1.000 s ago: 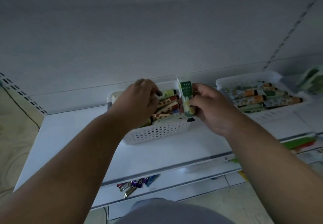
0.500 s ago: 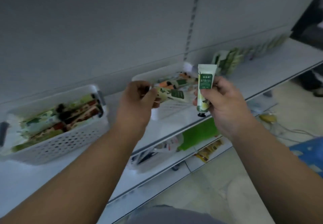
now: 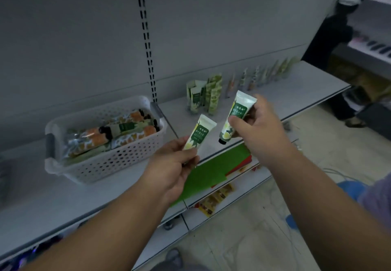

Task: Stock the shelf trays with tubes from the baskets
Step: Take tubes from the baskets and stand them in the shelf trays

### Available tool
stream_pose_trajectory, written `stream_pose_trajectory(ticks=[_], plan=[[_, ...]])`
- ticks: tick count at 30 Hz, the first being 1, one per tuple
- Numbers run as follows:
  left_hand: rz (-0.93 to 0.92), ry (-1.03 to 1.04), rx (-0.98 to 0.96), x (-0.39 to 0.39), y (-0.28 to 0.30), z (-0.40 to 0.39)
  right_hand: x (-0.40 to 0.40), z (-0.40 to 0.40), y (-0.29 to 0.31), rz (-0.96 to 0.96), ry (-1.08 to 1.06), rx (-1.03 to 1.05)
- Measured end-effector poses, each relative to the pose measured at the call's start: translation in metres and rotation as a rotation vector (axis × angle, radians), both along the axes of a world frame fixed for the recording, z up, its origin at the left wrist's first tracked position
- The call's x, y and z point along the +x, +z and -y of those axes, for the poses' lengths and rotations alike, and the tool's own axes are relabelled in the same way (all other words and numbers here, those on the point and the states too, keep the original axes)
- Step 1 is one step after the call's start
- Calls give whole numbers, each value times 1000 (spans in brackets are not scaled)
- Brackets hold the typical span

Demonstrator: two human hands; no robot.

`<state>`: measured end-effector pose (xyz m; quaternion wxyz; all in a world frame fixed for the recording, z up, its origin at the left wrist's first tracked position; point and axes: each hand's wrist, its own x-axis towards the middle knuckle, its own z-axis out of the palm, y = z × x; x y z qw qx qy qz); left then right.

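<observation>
1. The white perforated plastic basket (image 3: 110, 156) looks matt, with smooth grey handle pads.
2. The two white-and-green squeeze tubes (image 3: 198, 134) have a smooth, faintly glossy plastic skin.
3. The pale grey shelf board (image 3: 63, 196) looks like smooth painted metal.

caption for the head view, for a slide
Each hand, left and right, holds a tube beside the basket.

A slotted metal upright (image 3: 146, 38) is seen running down the grey back panel (image 3: 74, 38) at upper centre. Green and red packets (image 3: 213, 171) are laid on the lower shelf (image 3: 232, 205) at centre. A pale tiled floor (image 3: 264, 234) is visible at lower right.
</observation>
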<state>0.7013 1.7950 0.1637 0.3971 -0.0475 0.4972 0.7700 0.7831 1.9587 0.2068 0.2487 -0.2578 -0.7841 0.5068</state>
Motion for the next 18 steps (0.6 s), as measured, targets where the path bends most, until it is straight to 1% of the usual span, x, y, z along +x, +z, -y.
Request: stream_pose_trajectory(ticks=[3,5,7,10,12,14,16,18], plan=[[-33,17,-40,-19,-7,-31,-24,-33,-4,-51,-18,23],[-142,51,-125,-31,-11,-47,-40,-48,-5,-46,-16,110],[-266,76,-203,-39,-16,-62,-56,-66,-4,0,35,198],[-401,66,-324,-46,-24,-73,-84,-91,-2,82,94,317],[-485,46,-416,-48,-32,-81,-106,-106,-3,67,154,401],[-550,71,-508,-48,-39,-90,-125,-116,-6,45,199,529],[-585,153,-622,-45,-46,-101,-140,-126,-11,24,281,617],[-597,230,-692,-39,-50,-110,-150,-135,-17,18,387,701]])
